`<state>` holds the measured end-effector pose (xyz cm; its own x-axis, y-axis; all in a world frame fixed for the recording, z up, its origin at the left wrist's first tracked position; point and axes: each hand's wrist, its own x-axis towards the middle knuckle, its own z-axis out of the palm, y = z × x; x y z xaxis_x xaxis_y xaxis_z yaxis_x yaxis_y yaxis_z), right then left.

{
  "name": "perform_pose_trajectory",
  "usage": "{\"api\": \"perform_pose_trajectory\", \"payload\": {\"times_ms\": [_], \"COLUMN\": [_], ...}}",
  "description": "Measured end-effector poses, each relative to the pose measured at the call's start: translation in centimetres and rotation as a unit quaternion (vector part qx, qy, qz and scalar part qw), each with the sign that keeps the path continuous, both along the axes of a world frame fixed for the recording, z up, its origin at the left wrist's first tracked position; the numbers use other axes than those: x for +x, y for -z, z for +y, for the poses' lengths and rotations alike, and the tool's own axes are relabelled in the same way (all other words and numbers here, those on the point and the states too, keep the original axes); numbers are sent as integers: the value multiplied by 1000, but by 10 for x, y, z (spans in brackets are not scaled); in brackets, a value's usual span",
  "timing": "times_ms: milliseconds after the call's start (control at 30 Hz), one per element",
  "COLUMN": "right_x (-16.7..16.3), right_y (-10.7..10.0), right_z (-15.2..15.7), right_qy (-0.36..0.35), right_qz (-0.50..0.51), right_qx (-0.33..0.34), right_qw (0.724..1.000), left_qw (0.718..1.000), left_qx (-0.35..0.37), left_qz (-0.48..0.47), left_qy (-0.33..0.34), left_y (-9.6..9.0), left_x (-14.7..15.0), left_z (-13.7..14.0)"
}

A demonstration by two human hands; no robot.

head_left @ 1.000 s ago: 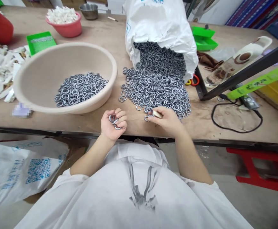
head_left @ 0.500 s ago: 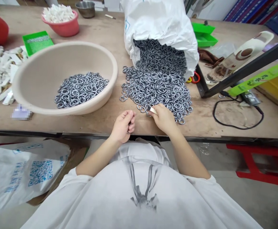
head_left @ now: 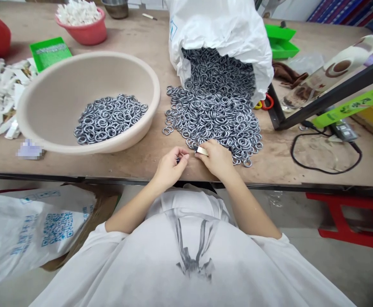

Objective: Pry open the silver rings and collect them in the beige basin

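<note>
Silvery-grey metal rings (head_left: 215, 115) lie heaped on the brown wooden counter (head_left: 135, 164) in front of us, spilling from the mouth of a large white plastic sack (head_left: 218, 30) that rests on its side. Along the near edge of that heap, our right hand (head_left: 218, 160) has its grip closed on a small flat tool with a cream handle (head_left: 202, 151) and a dark end, which points toward our left. We cannot tell whether that end touches a ring. Just beside it, our left hand (head_left: 171, 168) curls its fingers inward, the grip clenched around a dark metal ring (head_left: 177, 160) that is mostly hidden; how many more sit in the palm we cannot see. The two hands are near each other but apart.

To our left stands a wide beige plastic basin (head_left: 58, 85), with a second, smaller mound of grey rings (head_left: 112, 117) gathered in its bottom. Behind it we see a shallow bright-green tray (head_left: 50, 54) and a round red bowl (head_left: 88, 34) piled with white pieces (head_left: 77, 13). On our right, a black cable (head_left: 323, 170) loops across the counter.
</note>
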<state>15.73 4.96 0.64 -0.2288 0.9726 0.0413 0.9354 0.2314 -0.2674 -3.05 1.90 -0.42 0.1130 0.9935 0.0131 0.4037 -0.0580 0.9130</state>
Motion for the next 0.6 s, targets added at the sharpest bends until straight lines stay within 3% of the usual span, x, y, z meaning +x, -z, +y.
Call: {"api": "perform_pose_trajectory", "payload": {"times_ms": [200,267,333,400,467,533,600], "right_x": [3,2,-2,-11,-24,-38,-47], "right_y": [-4,-4,-4,-5,-7,-9,-11], "right_z": [1,2,3,1,-3,-11,-19], "right_qy": [-11,-5,8,18,26,42,46], "right_qz": [21,80,208,382,525,610,650], "right_qx": [-21,-29,-40,-49,-48,-41,-51], "right_qw": [1000,996,977,923,849,790,757], "left_qw": [1000,1000,1000,999,995,986,971], "left_qx": [-6,-5,-2,1,1,-1,-14], "left_qz": [21,22,3,-38,-98,-167,-240], "left_qy": [5,5,0,-6,-9,-15,-23], "left_y": [1,3,4,6,6,5,0], "left_x": [1,1,2,6,12,18,23], "left_z": [0,1,0,-1,-4,-6,-7]}}
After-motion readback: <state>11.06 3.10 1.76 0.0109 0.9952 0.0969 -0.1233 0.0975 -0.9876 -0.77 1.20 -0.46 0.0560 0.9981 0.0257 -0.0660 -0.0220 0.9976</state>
